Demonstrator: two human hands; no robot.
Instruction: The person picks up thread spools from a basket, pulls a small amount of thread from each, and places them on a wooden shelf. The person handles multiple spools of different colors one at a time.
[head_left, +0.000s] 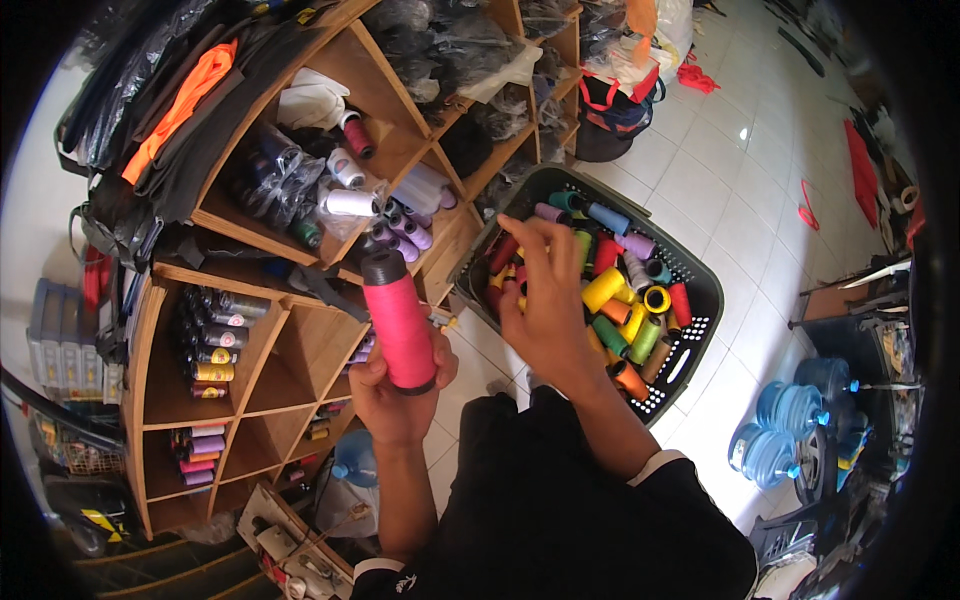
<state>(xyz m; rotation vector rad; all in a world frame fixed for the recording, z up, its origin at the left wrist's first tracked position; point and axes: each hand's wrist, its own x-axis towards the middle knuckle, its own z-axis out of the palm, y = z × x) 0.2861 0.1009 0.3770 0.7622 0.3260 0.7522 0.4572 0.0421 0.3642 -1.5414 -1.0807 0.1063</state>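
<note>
My left hand (392, 408) is wrapped round the lower part of a large pink thread spool (400, 325), which stands nearly upright with its dark end cap on top. To the right, my right hand (548, 310) hovers over a dark plastic basket (682, 375). Its thumb and fingers are bent but apart, and nothing shows between them. Thread spools of many colours fill the basket, among them a yellow spool (602, 291), a red spool (680, 303) and an orange spool (630, 381). My right hand and forearm hide the basket's near left part.
A wooden cubby shelf (262, 410) on the left holds purple spools (405, 235), white spools (352, 202) and plastic-wrapped bundles. Dark folded fabric lies on top with an orange strip (185, 105). Blue water jugs (768, 450) stand on the tiled floor (730, 150) at right.
</note>
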